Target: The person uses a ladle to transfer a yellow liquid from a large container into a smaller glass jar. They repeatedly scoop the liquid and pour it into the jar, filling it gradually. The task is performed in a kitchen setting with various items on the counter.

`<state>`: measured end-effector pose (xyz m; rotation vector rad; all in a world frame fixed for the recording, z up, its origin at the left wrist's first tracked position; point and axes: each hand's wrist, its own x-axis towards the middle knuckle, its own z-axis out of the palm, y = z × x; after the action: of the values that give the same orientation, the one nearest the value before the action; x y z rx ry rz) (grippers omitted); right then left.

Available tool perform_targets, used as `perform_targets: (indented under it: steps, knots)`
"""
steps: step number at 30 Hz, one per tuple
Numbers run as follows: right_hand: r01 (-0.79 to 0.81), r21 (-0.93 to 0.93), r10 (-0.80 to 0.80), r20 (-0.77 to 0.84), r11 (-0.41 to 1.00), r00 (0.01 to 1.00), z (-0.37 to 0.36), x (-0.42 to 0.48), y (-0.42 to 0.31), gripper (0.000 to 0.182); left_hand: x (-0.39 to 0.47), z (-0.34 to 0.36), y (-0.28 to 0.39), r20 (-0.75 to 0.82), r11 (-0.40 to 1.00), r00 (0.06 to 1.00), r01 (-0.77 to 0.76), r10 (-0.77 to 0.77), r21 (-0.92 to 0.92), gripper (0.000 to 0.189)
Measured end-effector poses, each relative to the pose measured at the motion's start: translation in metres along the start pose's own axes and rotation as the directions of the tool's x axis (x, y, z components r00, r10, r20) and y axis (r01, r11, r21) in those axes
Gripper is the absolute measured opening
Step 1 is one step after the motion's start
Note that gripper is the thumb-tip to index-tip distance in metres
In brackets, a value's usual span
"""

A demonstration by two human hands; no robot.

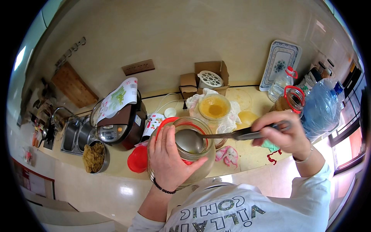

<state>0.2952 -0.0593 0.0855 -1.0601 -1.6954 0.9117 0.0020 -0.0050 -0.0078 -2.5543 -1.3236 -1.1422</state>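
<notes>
My left hand point(166, 158) grips the neck and shoulder of a large glass jar point(200, 171), fingers on one side and thumb on the other. A red plastic handle or ring runs around the jar's neck. My right hand point(285, 132) is shut on the dark handle of a metal ladle point(189, 141). The ladle's bowl sits in the jar's mouth; how much it carries is unclear. Just beyond the jar, a round container of yellow liquid point(214, 106) stands with white gauze cloth point(230, 123) around it. What supports the container is partly hidden.
Left of the jar are a red plastic lid point(137, 159), a rice cooker point(121, 121) and a metal pot of brown mash point(94, 158). Spilled yellow liquid point(247, 117) and a pink-edged cloth point(227, 155) lie on the counter point(246, 156). A red-handled jar point(285, 103) stands at right.
</notes>
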Motion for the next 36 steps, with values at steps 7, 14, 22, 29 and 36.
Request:
perform_targets:
  steps: [7, 14, 22, 29, 36]
  knots:
    - [0.341, -0.259, -0.171, 0.512, 0.904, 0.842, 0.07, 0.071, 0.046, 0.018, 0.0, 0.002, 0.008, -0.035, 0.998, 0.998, -0.053, 0.054, 0.044, 0.113]
    - [0.241, -0.333, 0.009, 0.603, 0.912, 0.798, 0.116, 0.099, 0.071, 0.023, -0.004, 0.004, 0.01, -0.039, 1.0, 0.999, 0.0, 0.0, -0.011, 0.103]
    - [0.006, -0.376, 0.249, 0.626, 0.927, 0.739, 0.13, 0.104, 0.099, 0.026, -0.007, 0.009, 0.008, -0.071, 1.0, 0.997, 0.005, -0.006, -0.023, 0.094]
    - [-0.15, -0.331, 0.333, 0.616, 0.932, 0.714, 0.133, 0.106, 0.1, 0.028, -0.008, 0.007, 0.008, -0.056, 1.0, 0.998, 0.024, -0.025, -0.015, 0.094]
    - [-0.385, -0.137, 0.388, 0.588, 0.913, 0.71, 0.128, 0.103, 0.104, 0.025, -0.007, 0.007, 0.008, -0.046, 0.999, 0.999, 0.017, -0.019, -0.033, 0.096]
